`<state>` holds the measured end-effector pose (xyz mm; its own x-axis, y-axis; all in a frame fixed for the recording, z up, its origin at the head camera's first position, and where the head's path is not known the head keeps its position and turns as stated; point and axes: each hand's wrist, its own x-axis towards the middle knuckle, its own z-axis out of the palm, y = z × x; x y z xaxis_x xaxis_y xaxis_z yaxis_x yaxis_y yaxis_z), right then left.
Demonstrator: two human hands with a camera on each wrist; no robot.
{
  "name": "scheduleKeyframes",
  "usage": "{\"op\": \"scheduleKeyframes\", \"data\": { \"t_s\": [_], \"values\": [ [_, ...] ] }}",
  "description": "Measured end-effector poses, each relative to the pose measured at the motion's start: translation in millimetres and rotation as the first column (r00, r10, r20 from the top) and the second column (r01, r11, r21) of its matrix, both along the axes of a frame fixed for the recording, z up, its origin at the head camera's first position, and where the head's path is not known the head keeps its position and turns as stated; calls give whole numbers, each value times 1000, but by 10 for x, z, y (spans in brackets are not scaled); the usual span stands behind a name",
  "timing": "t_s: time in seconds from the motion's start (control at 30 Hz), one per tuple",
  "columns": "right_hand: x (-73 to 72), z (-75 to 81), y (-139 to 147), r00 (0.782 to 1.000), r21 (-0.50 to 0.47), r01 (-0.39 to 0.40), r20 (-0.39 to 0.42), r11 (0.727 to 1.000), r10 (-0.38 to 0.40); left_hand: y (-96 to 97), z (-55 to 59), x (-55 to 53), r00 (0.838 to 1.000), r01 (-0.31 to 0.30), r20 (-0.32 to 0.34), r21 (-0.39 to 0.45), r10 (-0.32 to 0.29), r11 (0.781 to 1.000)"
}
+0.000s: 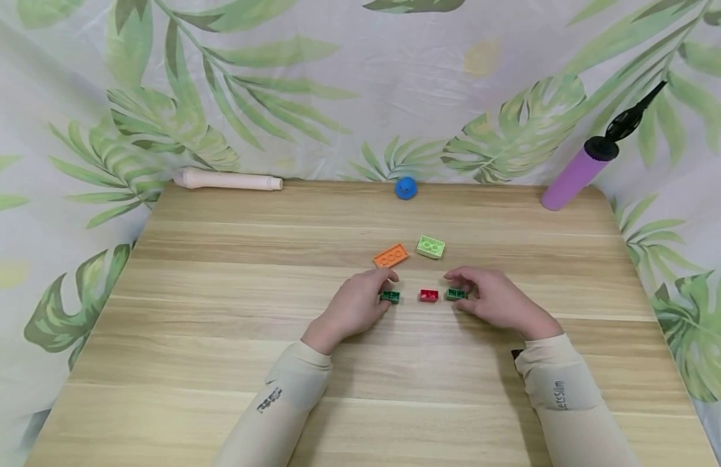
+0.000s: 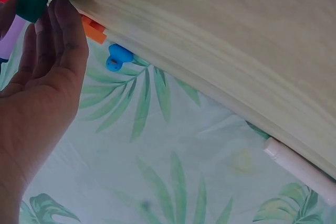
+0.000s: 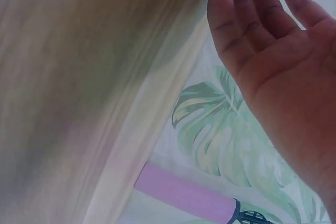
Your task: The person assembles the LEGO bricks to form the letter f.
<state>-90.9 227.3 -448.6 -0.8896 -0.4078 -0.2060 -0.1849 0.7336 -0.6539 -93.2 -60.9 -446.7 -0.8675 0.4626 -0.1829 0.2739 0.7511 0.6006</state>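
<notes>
Near the middle of the wooden table, a small red toy building brick (image 1: 428,296) lies between two dark green ones. My left hand (image 1: 355,303) pinches the left green brick (image 1: 390,296) between thumb and fingers; the left wrist view shows that green brick (image 2: 31,2) at the fingertips. With its thumb in front and fingers behind, my right hand (image 1: 496,298) holds the other green brick (image 1: 456,294), close to the red one. Only a sliver of green shows above the right fingers in the right wrist view. All bricks lie apart from each other.
Behind the hands lie an orange brick (image 1: 391,256) and a light green brick (image 1: 431,246), hollow sides up. Along the back edge are a pale pink stick-like object (image 1: 228,179), a small blue ball-like toy (image 1: 405,188) and a purple hand pump (image 1: 575,178). Leaf-patterned cloth hangs behind.
</notes>
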Motion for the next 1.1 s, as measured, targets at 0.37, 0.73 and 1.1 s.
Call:
{"op": "scheduleKeyframes", "data": {
  "t_s": [0.37,0.73,1.1],
  "values": [
    [10,25,-19,1000,12,15,-7,1000,-15,-33,20,-11,1000,-2,21,27,2,1000],
    [11,48,-21,998,-25,52,-21,998,-52,-76,39,-27,999,-40,-1,61,40,997],
    [-2,36,-5,995,-49,62,-71,997,-66,-100,63,-46,999,-50,5,81,50,995]
  ]
}}
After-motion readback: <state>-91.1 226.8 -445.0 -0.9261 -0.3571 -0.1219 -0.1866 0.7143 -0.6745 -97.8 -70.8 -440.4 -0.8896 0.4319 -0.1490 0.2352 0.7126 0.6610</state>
